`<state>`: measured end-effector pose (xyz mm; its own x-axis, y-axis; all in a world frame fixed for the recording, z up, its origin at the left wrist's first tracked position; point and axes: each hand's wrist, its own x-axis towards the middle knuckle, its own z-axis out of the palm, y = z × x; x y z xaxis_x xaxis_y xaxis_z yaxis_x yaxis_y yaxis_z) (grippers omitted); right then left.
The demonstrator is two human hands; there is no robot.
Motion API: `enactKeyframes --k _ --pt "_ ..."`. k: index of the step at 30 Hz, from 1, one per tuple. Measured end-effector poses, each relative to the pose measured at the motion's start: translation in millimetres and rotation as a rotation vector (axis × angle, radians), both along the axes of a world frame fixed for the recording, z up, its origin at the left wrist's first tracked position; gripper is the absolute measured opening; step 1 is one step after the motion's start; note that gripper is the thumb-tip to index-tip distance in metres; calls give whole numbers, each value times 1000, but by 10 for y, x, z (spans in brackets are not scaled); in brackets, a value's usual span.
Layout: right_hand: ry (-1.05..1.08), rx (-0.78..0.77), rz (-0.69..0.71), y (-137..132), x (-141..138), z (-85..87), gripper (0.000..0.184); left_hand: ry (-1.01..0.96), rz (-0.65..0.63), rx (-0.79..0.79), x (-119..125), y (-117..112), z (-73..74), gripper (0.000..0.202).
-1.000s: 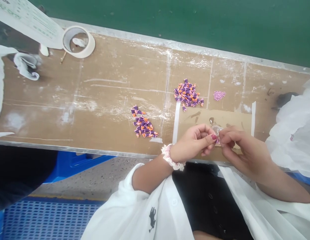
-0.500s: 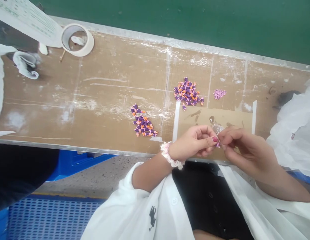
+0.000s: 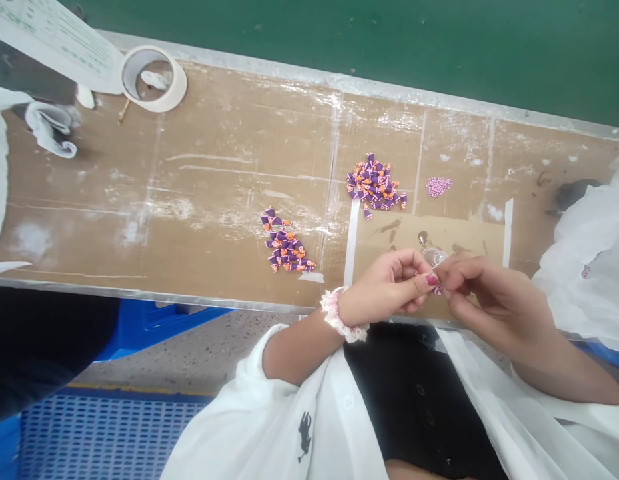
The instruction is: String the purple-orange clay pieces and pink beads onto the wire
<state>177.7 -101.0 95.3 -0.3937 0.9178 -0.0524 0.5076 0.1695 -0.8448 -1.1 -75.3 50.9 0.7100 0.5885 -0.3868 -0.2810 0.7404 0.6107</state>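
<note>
Slightly lower in the frame than a second ago sits a small purple-and-pink piece [image 3: 438,290], right of centre; its visible end points downward, but fingers hide its long axis. Left to right: a flat cream tape ring [image 3: 176,91] at upper left; a loose heap of purple, orange-trimmed cone-shaped figures [image 3: 288,253], tips pointing various ways; a denser heap of the same [image 3: 373,185]; the left hand [image 3: 396,287], pinching the piece; tiny pink beads [image 3: 439,187]; the right hand [image 3: 494,297], fingertips meeting the left's, grip unclear; crinkled translucent white plastic [image 3: 584,260].
</note>
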Motion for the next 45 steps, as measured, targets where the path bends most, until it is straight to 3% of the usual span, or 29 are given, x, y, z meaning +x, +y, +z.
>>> enactKeyframes --k 15,20,30,38,45 --pt "-90 121 -40 -1 -39 -40 24 52 101 142 63 -18 -38 42" --pt "-77 150 -110 -8 -9 -74 23 74 137 204 115 -17 -51 41" --pt "167 96 -211 8 22 -77 24 -170 213 342 133 -20 -185 22" --pt "148 82 -114 0 104 -199 30 -170 220 383 122 -11 -191 21" --pt "156 122 -128 -7 74 -206 29 -125 228 451 128 -30 -212 21"
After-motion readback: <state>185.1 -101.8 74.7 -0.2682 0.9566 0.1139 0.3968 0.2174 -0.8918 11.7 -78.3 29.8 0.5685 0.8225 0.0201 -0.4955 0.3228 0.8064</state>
